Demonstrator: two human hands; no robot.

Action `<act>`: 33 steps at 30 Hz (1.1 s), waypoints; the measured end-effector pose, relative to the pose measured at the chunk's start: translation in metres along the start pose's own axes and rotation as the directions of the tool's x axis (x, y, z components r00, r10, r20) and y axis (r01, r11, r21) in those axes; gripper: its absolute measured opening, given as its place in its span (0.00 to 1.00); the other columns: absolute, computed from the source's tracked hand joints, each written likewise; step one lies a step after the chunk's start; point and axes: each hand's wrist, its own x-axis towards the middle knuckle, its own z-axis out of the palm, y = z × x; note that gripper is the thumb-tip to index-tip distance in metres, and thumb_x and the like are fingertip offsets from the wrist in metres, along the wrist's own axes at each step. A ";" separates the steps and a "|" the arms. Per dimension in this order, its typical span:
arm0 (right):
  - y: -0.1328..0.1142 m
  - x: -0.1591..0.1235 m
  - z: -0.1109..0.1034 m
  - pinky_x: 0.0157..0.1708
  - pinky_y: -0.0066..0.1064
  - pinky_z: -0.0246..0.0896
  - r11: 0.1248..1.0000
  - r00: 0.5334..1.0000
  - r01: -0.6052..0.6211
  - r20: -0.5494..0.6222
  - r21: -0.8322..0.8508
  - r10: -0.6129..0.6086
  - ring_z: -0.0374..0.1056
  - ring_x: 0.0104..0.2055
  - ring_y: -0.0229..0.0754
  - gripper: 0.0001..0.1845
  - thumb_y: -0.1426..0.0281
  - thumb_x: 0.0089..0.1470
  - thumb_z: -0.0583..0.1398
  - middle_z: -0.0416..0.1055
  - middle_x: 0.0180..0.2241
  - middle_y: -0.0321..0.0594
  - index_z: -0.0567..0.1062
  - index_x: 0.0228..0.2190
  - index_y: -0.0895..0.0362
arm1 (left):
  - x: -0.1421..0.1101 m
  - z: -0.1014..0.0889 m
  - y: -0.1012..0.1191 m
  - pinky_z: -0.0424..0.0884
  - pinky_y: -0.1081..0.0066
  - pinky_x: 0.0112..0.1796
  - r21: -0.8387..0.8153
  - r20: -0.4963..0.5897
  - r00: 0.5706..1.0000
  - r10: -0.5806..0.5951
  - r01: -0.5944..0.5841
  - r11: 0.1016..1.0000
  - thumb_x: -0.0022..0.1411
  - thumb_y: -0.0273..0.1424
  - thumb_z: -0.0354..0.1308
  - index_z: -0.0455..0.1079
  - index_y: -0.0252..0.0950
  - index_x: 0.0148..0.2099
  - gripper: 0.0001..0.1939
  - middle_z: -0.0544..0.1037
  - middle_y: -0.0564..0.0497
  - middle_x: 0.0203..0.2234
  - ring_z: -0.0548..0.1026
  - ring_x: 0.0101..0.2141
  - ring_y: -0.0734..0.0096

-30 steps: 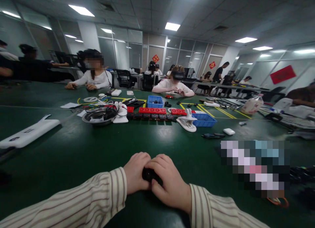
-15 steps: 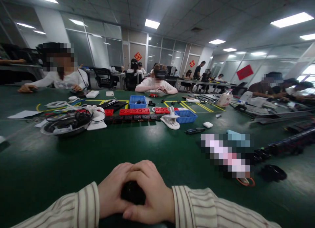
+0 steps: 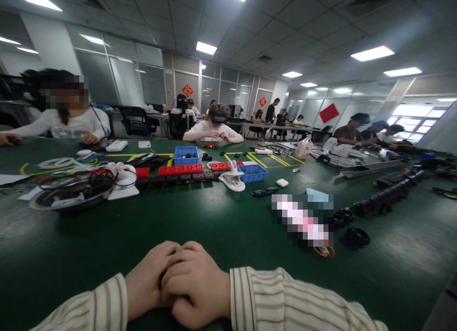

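Near the front edge of the table, my left hand (image 3: 147,278) and my right hand (image 3: 198,285) are clasped together, both in striped sleeves. The right fingers curl over the left hand, and its thumb is bent in front. Both hands are closed. Only a thin dark gap shows between them, so whatever lies inside is hidden. The green tabletop (image 3: 117,231) stretches out beneath and beyond them.
Across the table lie red and black socket blocks (image 3: 181,170), blue trays (image 3: 254,173), a white clip (image 3: 233,177) and a metal bowl (image 3: 71,205) with cables. A pixelated pink item (image 3: 300,219) and black rings (image 3: 357,236) are at right. Several people sit around.
The head view has turned right, shifting the scene left. My hands have closed tighter, and the dark round thing or hollow that showed between them is now covered.
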 end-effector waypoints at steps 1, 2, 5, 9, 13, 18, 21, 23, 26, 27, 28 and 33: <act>0.000 0.000 0.001 0.52 0.35 0.47 0.999 0.999 0.038 0.021 0.016 -0.038 0.66 0.38 0.35 0.02 0.74 0.41 0.57 0.73 0.26 0.29 0.67 0.21 0.56 | 0.000 0.001 -0.001 0.68 0.61 0.42 0.007 -0.003 1.000 0.007 -0.007 1.000 0.45 0.32 0.58 0.70 0.38 0.39 0.15 0.72 0.49 0.35 0.70 0.38 0.57; 0.000 -0.001 0.002 0.55 0.36 0.44 0.998 0.997 0.063 0.042 0.029 -0.064 0.67 0.39 0.35 0.03 0.74 0.41 0.56 0.73 0.25 0.29 0.67 0.20 0.55 | -0.001 0.002 -0.003 0.68 0.61 0.43 0.013 -0.005 1.000 0.013 -0.013 1.000 0.45 0.33 0.59 0.71 0.38 0.38 0.15 0.72 0.49 0.36 0.70 0.39 0.57; 0.001 -0.001 0.002 0.60 0.37 0.34 0.995 0.992 0.090 0.079 0.049 -0.094 0.68 0.42 0.34 0.04 0.72 0.43 0.55 0.73 0.24 0.28 0.65 0.20 0.55 | -0.003 0.005 -0.008 0.65 0.59 0.47 0.023 -0.011 0.999 0.034 -0.034 0.999 0.44 0.34 0.61 0.72 0.40 0.37 0.15 0.73 0.49 0.40 0.69 0.43 0.53; -0.002 -0.001 -0.003 0.61 0.37 0.35 0.996 0.996 0.060 -0.075 0.061 -0.056 0.65 0.47 0.36 0.07 0.67 0.46 0.55 0.75 0.34 0.32 0.68 0.30 0.54 | -0.005 0.008 -0.011 0.58 0.57 0.53 -0.006 -0.047 0.995 0.085 -0.085 0.996 0.44 0.32 0.61 0.68 0.41 0.47 0.24 0.72 0.49 0.44 0.68 0.47 0.53; -0.002 -0.002 0.001 0.45 0.36 0.56 0.984 0.930 -0.143 -0.326 0.104 0.170 0.64 0.40 0.41 0.24 0.50 0.50 0.53 0.70 0.36 0.41 0.67 0.36 0.57 | -0.005 0.005 -0.004 0.66 0.59 0.46 -0.068 -0.062 0.996 0.063 -0.067 0.995 0.45 0.36 0.62 0.65 0.38 0.43 0.21 0.71 0.49 0.39 0.70 0.41 0.56; 0.003 -0.003 0.011 0.34 0.33 0.55 0.935 0.896 -0.354 -0.278 0.029 0.348 0.60 0.32 0.39 0.29 0.42 0.43 0.58 0.65 0.29 0.37 0.67 0.29 0.57 | -0.003 -0.003 0.006 0.66 0.59 0.44 -0.072 -0.034 0.997 -0.068 0.065 0.995 0.48 0.36 0.60 0.65 0.36 0.35 0.13 0.70 0.48 0.35 0.68 0.39 0.57; 0.002 -0.001 0.008 0.35 0.32 0.54 0.935 0.921 -0.352 -0.191 -0.039 0.338 0.61 0.33 0.39 0.24 0.52 0.38 0.66 0.65 0.30 0.35 0.68 0.29 0.56 | -0.002 -0.003 0.003 0.66 0.59 0.44 -0.092 0.014 0.999 -0.048 0.049 0.995 0.44 0.32 0.62 0.66 0.36 0.33 0.13 0.69 0.48 0.36 0.68 0.39 0.56; 0.002 -0.001 0.004 0.35 0.31 0.55 0.949 0.941 -0.310 -0.158 -0.051 0.299 0.61 0.34 0.39 0.20 0.58 0.38 0.67 0.66 0.30 0.35 0.68 0.29 0.56 | -0.002 -0.002 -0.001 0.65 0.59 0.44 -0.086 0.015 1.000 -0.015 0.016 0.996 0.42 0.30 0.61 0.65 0.36 0.33 0.13 0.68 0.48 0.36 0.68 0.40 0.56; 0.003 0.000 0.001 0.38 0.31 0.55 0.991 0.985 -0.135 -0.107 -0.023 0.132 0.63 0.36 0.38 0.11 0.67 0.40 0.62 0.69 0.30 0.34 0.68 0.28 0.56 | 0.000 0.002 -0.008 0.65 0.61 0.44 -0.061 0.018 0.998 0.058 -0.057 0.996 0.40 0.28 0.57 0.66 0.37 0.33 0.13 0.68 0.51 0.34 0.68 0.40 0.57; 0.004 -0.001 0.001 0.41 0.32 0.55 0.998 0.995 -0.058 -0.078 -0.011 0.057 0.64 0.36 0.37 0.08 0.69 0.41 0.60 0.70 0.30 0.33 0.68 0.28 0.55 | 0.000 0.002 -0.009 0.65 0.62 0.44 -0.057 0.022 0.997 0.078 -0.077 0.995 0.40 0.28 0.57 0.67 0.38 0.34 0.14 0.69 0.52 0.34 0.68 0.39 0.57; 0.004 -0.001 0.001 0.44 0.32 0.55 1.000 0.999 0.019 -0.047 0.000 -0.019 0.65 0.37 0.37 0.06 0.70 0.41 0.58 0.71 0.29 0.32 0.67 0.26 0.55 | 0.001 0.002 -0.010 0.65 0.62 0.43 -0.055 0.028 0.996 0.087 -0.085 0.995 0.40 0.29 0.58 0.68 0.38 0.36 0.15 0.69 0.52 0.35 0.68 0.39 0.58; 0.003 -0.002 0.002 0.55 0.33 0.47 0.986 0.988 0.150 -0.053 0.075 -0.146 0.67 0.40 0.37 0.06 0.66 0.46 0.52 0.73 0.28 0.33 0.65 0.28 0.54 | -0.001 0.000 -0.010 0.65 0.60 0.46 -0.058 0.042 0.990 0.134 -0.132 0.990 0.42 0.34 0.62 0.67 0.39 0.46 0.25 0.70 0.50 0.40 0.69 0.41 0.56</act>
